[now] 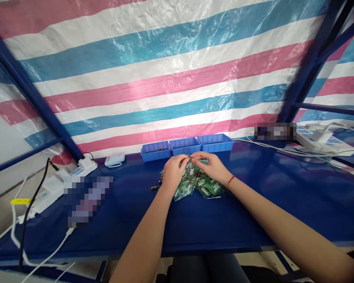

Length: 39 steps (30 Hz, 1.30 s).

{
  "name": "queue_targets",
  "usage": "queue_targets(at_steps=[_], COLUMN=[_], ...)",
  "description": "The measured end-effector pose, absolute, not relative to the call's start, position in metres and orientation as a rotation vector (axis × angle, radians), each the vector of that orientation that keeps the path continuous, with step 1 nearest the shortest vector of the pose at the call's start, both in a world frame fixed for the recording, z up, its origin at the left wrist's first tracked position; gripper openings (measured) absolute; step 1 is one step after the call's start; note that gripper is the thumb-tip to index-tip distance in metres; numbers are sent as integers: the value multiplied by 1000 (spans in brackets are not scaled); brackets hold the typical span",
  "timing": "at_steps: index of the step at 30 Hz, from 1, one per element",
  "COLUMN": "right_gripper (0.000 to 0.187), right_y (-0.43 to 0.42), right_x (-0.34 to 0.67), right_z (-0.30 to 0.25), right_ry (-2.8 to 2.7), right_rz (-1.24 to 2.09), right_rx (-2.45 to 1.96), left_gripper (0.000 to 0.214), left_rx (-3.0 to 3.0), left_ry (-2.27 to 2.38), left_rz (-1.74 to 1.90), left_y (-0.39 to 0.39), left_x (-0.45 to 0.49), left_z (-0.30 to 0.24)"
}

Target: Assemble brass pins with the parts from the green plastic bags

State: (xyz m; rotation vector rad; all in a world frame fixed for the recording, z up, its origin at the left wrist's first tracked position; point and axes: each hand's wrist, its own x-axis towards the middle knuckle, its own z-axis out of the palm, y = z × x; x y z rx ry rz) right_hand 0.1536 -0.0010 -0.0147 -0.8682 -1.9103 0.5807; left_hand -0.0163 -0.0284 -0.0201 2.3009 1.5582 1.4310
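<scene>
My left hand (173,171) and my right hand (212,167) meet above a heap of small green circuit boards (196,184) on the blue table (253,204). The fingertips of both hands pinch a tiny part (189,157) between them; it is too small to name. A few small dark metal parts (155,186) lie loose on the table just left of the heap. A red string circles my right wrist.
Three blue bins (185,146) stand in a row behind the heap; the left one holds small parts. A white device (115,159) and power strips with white cables (47,188) lie at the left. More cables and a power strip (315,137) lie at the right. A striped tarp hangs behind.
</scene>
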Motion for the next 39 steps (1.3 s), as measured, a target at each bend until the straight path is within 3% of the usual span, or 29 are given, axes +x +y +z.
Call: queue_targets(at_steps=[5,12,16,20,25,30,35,39], right_gripper=[21,18,27,41,21,26,12,10], right_y=[0,-10,-15,-9,4,1,-1,-1], right_x=[152,152,152,153,167,178,178,176], right_z=[-20,-16,-11,-11,-11,-3,-1,-3], right_ry=[-1893,-1899,-1973,-2028,-2150,-2408,-2505,-2516], right_rz=[556,282,186,143,146,242,333,404], right_rx=[-828,-737,-705,-721,-825,-834,-873,-837], left_gripper=[12,17,30,29,21,33,24,20], left_rx=[2288,2185,2097,2062,2018,2117,2354,2447], left_ry=[1483,1403,1401,1506,1791,1960,1823,1674], left_rz=[1463,1443,1430,1493,1608,1611,1469,1393], left_y=[-31,-32,-30,-10,27,27,2,-17], left_x=[-14,-8,-4,-18,-65,-90,-69,-44], left_z=[-18,-21,-26,-17,8,5,-11,-15])
